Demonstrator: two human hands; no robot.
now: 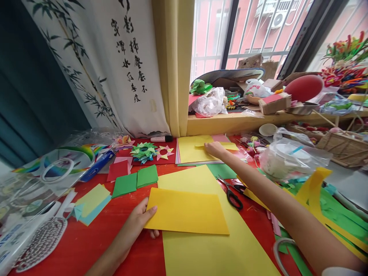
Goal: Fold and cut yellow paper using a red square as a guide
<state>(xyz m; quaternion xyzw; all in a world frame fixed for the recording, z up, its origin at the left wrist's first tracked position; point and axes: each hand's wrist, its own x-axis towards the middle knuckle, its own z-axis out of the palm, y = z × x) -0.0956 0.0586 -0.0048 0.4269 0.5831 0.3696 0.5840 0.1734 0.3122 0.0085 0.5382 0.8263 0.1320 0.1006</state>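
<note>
1. Left hand point(143, 215): fingers clamped on the left edge of a golden-yellow sheet point(188, 211), thumb on top, other fingers beneath. Sheet lies above a large pale-yellow sheet point(212, 253), overlapping it, toward the near edge of the red counter point(129, 257).
2. Right hand point(215, 149): arm extended to the far edge of the counter; fingers together on a narrow yellow paper piece point(230, 146) over a paper stack point(186, 148). Cannot tell whether the piece is fully off the stack.
3. Containers, right side of counter: clear plastic bag point(316, 157) around a white tub; tub contents not readable. Beyond it, a wooden crate point(342, 147), contents unclear.
4. Container, left edge of counter: rainbow-trimmed clear bag point(89, 151), with a white ring visible at it.
5. Black-handled scissors point(234, 199): beside the right edge of the pale-yellow sheet, blades toward the stack.
6. Green paper squares point(125, 184): two piles side by side, left of the pale-yellow sheet's far corner.
7. Room for moving: red surface shows around the left forearm, from the white hairbrush point(43, 241) to the pale-yellow sheet. Right side tighter: green paper scraps point(336, 207) and a tape roll point(278, 253) near the right forearm.
</note>
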